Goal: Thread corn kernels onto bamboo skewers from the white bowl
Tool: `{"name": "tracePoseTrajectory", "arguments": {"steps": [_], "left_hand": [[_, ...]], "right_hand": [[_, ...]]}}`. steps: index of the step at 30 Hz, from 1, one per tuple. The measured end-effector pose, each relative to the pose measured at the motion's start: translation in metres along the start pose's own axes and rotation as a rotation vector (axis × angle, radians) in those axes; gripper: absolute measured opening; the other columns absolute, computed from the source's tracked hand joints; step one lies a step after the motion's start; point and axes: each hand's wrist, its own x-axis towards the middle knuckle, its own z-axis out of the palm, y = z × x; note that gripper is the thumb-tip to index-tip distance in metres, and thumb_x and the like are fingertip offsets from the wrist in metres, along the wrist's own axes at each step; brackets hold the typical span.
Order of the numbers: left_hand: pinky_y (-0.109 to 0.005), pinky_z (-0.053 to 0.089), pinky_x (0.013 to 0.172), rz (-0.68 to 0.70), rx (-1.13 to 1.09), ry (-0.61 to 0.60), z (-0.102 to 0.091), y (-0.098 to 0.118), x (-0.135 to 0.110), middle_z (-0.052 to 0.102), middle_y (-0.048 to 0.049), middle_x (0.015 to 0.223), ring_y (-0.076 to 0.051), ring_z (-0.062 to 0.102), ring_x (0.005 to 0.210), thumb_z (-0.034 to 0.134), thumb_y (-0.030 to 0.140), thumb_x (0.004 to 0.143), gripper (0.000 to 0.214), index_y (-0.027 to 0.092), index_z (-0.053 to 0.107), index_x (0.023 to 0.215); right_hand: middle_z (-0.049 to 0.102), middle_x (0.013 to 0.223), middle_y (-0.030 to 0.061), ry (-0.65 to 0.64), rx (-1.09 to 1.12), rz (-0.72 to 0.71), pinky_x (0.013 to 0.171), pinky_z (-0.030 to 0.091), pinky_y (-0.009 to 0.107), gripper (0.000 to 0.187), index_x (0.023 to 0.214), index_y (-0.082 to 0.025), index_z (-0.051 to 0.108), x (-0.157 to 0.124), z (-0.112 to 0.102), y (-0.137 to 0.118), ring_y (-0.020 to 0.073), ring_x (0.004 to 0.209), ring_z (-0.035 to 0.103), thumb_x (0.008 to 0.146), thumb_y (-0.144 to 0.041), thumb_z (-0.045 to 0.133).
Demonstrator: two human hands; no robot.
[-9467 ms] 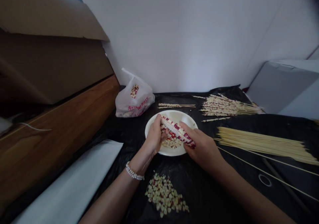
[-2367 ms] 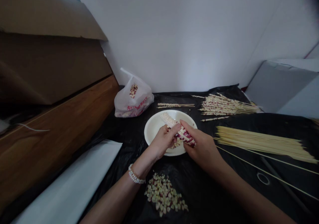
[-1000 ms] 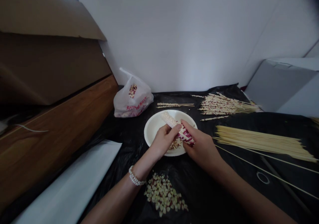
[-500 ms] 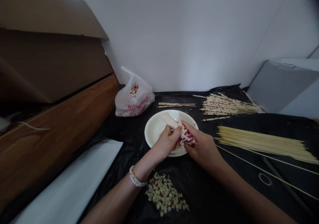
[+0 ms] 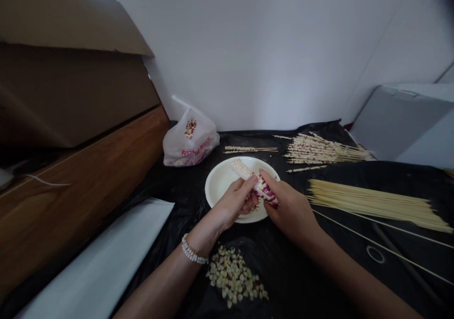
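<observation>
Over a white bowl [image 5: 215, 186], an ear of corn [image 5: 264, 189] is held slanting between both hands. Its upper left end is a bare pale cob, and the lower right part still carries white and purple kernels. My left hand [image 5: 237, 199], with a beaded bracelet at the wrist, is closed at the ear's middle, thumb lying along the top. My right hand [image 5: 289, 208] wraps round the kernel-covered end. Some loose kernels show in the bowl below the fingers; the rest of its contents is hidden by my hands.
Loose kernels [image 5: 234, 276] lie in a pile on black plastic before the bowl. A white bag [image 5: 191, 141] stands behind left. Kernel-threaded skewers [image 5: 315, 149] and bare sticks [image 5: 372, 203] lie right, near a tape ring [image 5: 375, 254]. Cardboard [image 5: 71, 92] rises at left.
My left thumb has stretched out along the ear, and its fingers have loosened from a tighter curl to beneath it. My right hand and the ear have barely moved.
</observation>
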Motion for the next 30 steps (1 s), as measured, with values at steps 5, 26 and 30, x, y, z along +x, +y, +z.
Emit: {"name": "tracePoseTrajectory", "arguments": {"steps": [5,26,30], "left_hand": [[-0.022,0.01,0.04,0.038,0.011,0.0,0.002,-0.001,-0.001,0.048,0.0047,0.055,-0.003,0.026,0.039,0.06,0.038,0.082,0.025,0.018,0.047,0.078],[-0.019,0.009,0.039,-0.087,-0.259,-0.085,-0.012,0.006,0.002,0.044,0.0016,0.056,-0.002,0.022,0.041,0.058,0.044,0.079,0.036,0.012,0.055,0.063],[-0.021,0.005,0.039,-0.047,-0.077,0.02,-0.007,0.003,0.001,0.032,0.0064,0.046,-0.002,0.017,0.038,0.058,0.054,0.082,0.047,0.015,0.049,0.058]], "right_hand": [[0.067,0.097,0.0107,0.023,-0.022,-0.015,0.07,0.053,0.036,0.064,0.144,-0.019,0.041,0.0,0.0,0.001,0.0257,0.086,0.066,0.081,-0.017,0.048],[0.063,0.078,0.0047,0.187,-0.558,-0.214,0.047,0.033,0.029,0.063,0.15,-0.018,0.03,-0.003,-0.008,-0.004,0.017,0.058,0.055,0.089,-0.011,0.047],[0.063,0.076,0.0048,0.181,-0.572,-0.258,0.046,0.034,0.029,0.059,0.147,-0.018,0.035,-0.004,-0.006,-0.005,0.0169,0.056,0.056,0.089,-0.009,0.044]]}}
